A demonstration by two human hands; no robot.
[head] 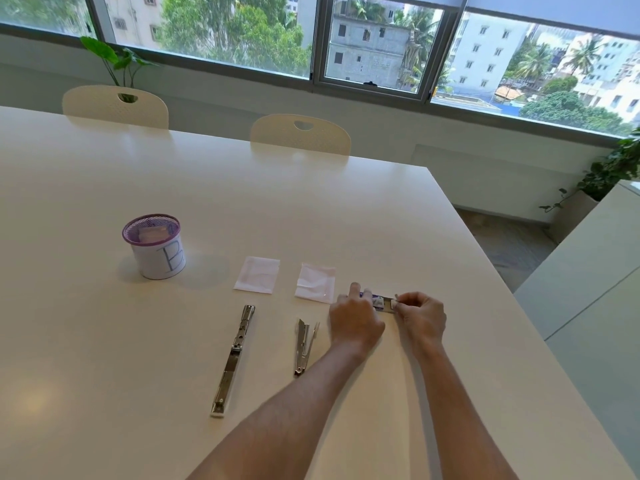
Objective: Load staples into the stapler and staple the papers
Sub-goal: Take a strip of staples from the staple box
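A small purple and white staple box [378,301] lies on the white table [346,209], near its right edge. My left hand [355,318] presses down on the box's left part, covering most of it. My right hand [420,315] pinches the box's right end, where a grey strip of staples shows. A long metal stapler [232,363] lies opened out flat at centre left. A shorter metal stapler [304,346] lies partly open just left of my left forearm. Two small folded white papers [257,274] [316,282] lie beyond the staplers.
A purple mesh cup [154,245] wrapped in paper marked "B" stands at the left and holds a white packet. Two cream chairs [300,133] are pushed in at the table's far side. The table's right edge runs close to my right hand. Another table [588,271] is at the right.
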